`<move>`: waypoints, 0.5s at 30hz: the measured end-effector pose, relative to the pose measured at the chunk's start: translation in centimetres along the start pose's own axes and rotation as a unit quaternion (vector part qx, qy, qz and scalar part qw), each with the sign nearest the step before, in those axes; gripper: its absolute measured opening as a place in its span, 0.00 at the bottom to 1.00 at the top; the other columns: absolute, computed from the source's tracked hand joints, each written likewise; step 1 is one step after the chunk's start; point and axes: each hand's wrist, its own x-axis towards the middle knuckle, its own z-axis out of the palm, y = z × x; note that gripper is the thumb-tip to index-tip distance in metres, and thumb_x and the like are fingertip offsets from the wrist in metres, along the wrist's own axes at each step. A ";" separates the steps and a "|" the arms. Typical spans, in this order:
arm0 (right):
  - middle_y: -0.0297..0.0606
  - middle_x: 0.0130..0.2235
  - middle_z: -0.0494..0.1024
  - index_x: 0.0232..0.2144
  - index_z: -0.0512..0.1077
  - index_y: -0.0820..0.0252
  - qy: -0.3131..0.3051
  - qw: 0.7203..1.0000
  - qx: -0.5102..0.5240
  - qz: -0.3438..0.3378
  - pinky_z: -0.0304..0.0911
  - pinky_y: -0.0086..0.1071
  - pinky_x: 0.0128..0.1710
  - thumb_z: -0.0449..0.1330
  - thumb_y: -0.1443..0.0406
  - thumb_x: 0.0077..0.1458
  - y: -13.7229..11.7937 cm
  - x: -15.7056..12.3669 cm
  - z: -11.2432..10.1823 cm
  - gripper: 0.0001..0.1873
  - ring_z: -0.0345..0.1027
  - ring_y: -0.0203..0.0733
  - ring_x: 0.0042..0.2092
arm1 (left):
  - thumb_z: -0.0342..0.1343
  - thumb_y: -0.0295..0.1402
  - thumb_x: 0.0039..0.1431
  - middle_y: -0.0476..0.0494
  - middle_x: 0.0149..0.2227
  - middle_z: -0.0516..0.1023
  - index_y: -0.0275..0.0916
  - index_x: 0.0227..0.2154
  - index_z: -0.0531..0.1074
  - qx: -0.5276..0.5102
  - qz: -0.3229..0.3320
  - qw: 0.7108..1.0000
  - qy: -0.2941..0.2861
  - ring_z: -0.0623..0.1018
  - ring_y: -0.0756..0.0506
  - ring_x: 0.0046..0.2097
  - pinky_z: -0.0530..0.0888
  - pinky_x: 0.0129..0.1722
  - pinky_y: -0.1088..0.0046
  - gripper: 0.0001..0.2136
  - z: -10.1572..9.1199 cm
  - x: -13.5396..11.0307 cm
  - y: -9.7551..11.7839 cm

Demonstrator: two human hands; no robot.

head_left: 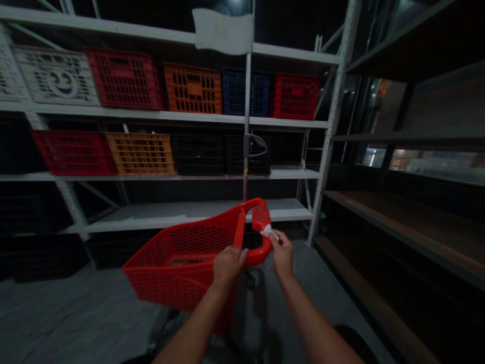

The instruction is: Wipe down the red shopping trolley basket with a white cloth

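A red plastic shopping cart (182, 263) stands in front of me on the grey floor, tilted in the picture. My left hand (228, 264) is closed round its red handle bar (254, 255). My right hand (282, 253) pinches a small white cloth or wipe (270, 232) and presses it against the right end of the handle. Something dark lies in the basket's bottom, too dim to name.
White metal shelving (197, 212) ahead holds red, orange, blue, black and white crates (192, 88) on its upper levels; the lowest shelf is bare. Dark wooden shelves (397, 222) run along the right. A white post (247, 126) rises behind the cart.
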 end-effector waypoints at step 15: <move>0.38 0.35 0.73 0.31 0.75 0.59 -0.341 0.844 -0.310 -0.274 0.59 0.33 0.42 0.55 0.73 0.50 -2.1 9.5 -0.4 0.10 0.65 0.38 0.39 | 0.33 0.41 0.59 0.43 0.32 0.76 0.39 0.29 0.72 -0.033 0.035 0.999 -0.006 0.73 0.47 0.38 0.67 0.37 0.72 0.21 -1.0 -1.1 -2.9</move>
